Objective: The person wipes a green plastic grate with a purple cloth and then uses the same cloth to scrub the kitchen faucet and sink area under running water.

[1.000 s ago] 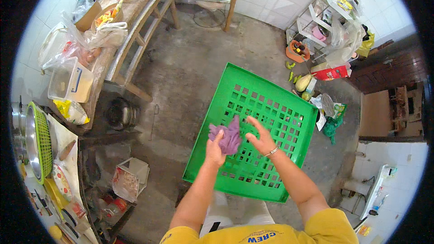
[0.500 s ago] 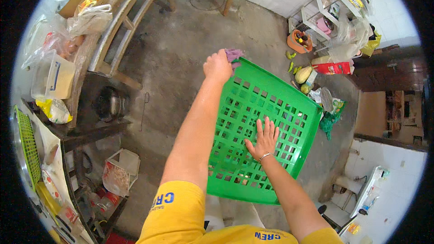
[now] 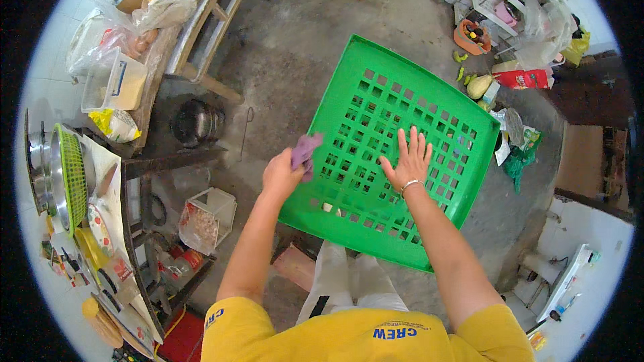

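I report from my remote station. The green tray (image 3: 343,79), perforated and rimmed, lies ahead of the person's white trousers (image 3: 333,276); its support is hidden from me. The left hand (image 3: 282,177) is closed around a bunched purple cloth (image 3: 306,155) at the tray's left side; whether the cloth touches the plastic I cannot confirm. The right hand (image 3: 408,161) is open, fingers spread, over the right half of the tray's grid, grasping nothing; palm contact is unverified. Beyond the tray's far right side, well apart, stands an orange basket (image 3: 472,37). I judge the step in hand to be wiping the tray's left side. The next move calls for pressing the cloth flat while the right palm steadies the tray.
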Available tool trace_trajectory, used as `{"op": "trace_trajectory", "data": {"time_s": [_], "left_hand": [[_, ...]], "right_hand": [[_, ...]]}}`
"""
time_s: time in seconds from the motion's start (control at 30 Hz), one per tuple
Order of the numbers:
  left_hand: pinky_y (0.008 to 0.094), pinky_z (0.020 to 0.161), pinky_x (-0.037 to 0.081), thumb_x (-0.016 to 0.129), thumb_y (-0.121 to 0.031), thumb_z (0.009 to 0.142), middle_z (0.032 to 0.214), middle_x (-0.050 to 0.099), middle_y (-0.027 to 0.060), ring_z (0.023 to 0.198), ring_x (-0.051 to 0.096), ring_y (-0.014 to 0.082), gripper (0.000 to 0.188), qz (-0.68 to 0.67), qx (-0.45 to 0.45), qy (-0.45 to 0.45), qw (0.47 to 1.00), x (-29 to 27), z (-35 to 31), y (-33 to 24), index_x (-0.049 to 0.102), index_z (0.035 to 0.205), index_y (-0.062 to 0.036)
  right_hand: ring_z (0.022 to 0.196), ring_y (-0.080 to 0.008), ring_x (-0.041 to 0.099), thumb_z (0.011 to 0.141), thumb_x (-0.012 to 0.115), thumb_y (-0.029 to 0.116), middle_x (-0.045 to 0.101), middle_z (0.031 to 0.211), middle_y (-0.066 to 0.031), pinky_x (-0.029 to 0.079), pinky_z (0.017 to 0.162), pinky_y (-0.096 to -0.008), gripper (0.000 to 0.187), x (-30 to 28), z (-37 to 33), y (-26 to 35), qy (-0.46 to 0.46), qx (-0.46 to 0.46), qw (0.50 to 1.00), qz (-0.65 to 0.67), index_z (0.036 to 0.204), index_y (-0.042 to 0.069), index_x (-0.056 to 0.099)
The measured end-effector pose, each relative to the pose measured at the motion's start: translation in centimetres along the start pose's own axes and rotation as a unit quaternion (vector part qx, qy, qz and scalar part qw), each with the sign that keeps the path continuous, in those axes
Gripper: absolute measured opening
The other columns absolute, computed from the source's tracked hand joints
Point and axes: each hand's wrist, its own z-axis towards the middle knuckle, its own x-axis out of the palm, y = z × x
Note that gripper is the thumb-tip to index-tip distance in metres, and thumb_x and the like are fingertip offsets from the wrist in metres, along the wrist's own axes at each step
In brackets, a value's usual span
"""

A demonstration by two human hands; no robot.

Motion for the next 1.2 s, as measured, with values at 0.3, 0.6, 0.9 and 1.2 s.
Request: {"op": "trace_trajectory", "data": {"time_s": [0.3,0.6,0.9,1.2], "left_hand": [[0.0335,0.070,0.045,0.059,-0.026,0.080,0.083,0.062,0.0133,0.076,0.058,0.0218,0.030,-0.202,-0.075,-0.138,0.967,2.7,-10.7,8.9,0.058,0.095,0.0001],[0.0327,0.053,0.044,0.044,-0.035,0.088,0.099,0.051,0.0086,0.074,0.051,0.0174,0.031,-0.527,-0.297,-0.245,0.757,7.3,-13.9,-1.1,0.051,0.109,-0.0122],[0.0349,0.087,0.040,0.050,-0.012,0.080,0.118,0.049,0.0166,0.108,0.048,0.0264,0.046,-0.244,-0.001,-0.421,0.874,20.8,-17.2,-4.4,0.040,0.120,0.0087],[0.0309,0.049,0.045,0.057,-0.025,0.081,0.087,0.053,0.0062,0.070,0.052,0.0172,0.030,-0.531,-0.396,0.007,0.749,31.4,-28.6,-20.0,0.047,0.103,-0.0077]], "right_hand": [[0.128,-0.0342,0.023,0.081,0.051,0.046,0.025,0.139,-0.0192,0.017,0.105,-0.0457,0.070,2.4,-0.7,-5.9,-0.135,-0.020,0.953,0.270,0.135,0.009,0.027],[0.127,-0.0380,0.022,0.079,0.058,0.033,0.023,0.137,-0.0255,0.021,0.104,-0.0429,0.077,1.2,-15.7,-18.9,-0.100,0.150,0.959,0.218,0.135,-0.001,0.018],[0.128,-0.0403,0.020,0.080,0.056,0.030,0.017,0.138,-0.0292,0.020,0.105,-0.0419,0.076,2.5,-17.0,-15.4,-0.150,0.173,0.927,0.298,0.136,-0.002,0.016],[0.128,-0.0394,0.021,0.083,0.049,0.041,0.014,0.141,-0.0233,0.021,0.104,-0.0431,0.074,1.7,-17.0,-16.2,-0.108,0.195,0.907,0.357,0.138,0.006,0.015]]}}
